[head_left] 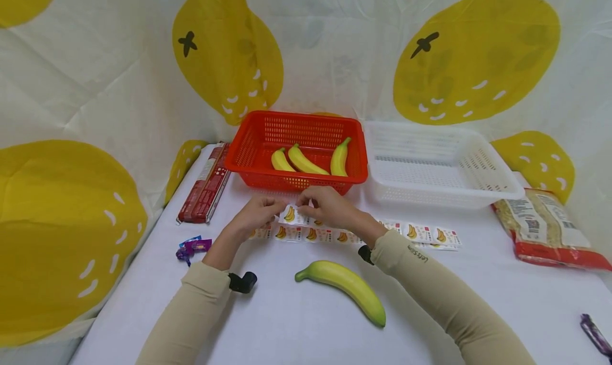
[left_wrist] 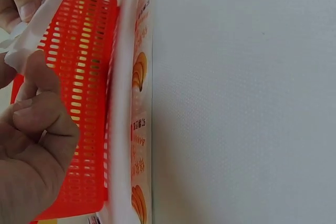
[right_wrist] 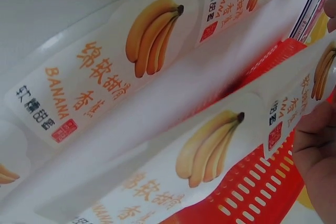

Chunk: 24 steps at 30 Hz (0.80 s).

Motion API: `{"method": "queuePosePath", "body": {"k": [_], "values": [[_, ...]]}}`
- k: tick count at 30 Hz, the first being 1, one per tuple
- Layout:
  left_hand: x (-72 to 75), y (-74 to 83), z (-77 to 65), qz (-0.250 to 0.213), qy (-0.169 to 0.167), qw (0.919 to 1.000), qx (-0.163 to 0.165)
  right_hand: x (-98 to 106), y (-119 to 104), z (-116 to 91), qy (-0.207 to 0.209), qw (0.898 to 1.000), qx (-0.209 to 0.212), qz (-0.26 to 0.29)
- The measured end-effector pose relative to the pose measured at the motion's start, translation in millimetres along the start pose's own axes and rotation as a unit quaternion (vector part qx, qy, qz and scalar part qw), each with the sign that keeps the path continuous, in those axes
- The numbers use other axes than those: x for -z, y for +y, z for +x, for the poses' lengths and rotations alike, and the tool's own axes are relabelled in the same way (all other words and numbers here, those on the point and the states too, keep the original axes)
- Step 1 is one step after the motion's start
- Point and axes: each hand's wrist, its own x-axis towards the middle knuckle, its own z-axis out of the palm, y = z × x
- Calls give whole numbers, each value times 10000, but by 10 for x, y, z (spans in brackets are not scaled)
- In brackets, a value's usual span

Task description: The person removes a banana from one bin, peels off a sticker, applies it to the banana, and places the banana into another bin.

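Observation:
A strip of white banana stickers (head_left: 290,214) is raised off the table between both hands, just in front of the red basket (head_left: 296,181). The left hand (head_left: 257,214) pinches its left end between thumb and finger, which shows close up in the left wrist view. Just to the right, the right hand (head_left: 330,205) grips the same strip near that end with curled fingers. Printed bananas and lettering cover the strip (right_wrist: 210,150). Another row of stickers (head_left: 311,235) lies flat below the hands. Nearer the person lies a single yellow banana (head_left: 344,285).
Three bananas (head_left: 306,162) lie in the red basket. Right of it stands a white basket (head_left: 440,192), with a red-edged bag (head_left: 545,224) beyond. A red packet (head_left: 205,187) and purple-wrapped sweets (head_left: 193,248) are at left. A purple wrapped stick (head_left: 595,333) lies at far right.

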Motion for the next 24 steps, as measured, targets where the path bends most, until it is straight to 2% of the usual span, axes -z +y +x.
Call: {"method": "queuePosePath", "body": {"k": [14, 24], "values": [[-14, -16, -5, -105, 220, 9997, -51, -50, 16, 42, -71, 10000, -12, -17], [-45, -66, -1, -155, 275, 9988, -383, -69, 12, -3, -12, 10000, -63, -33]]}}
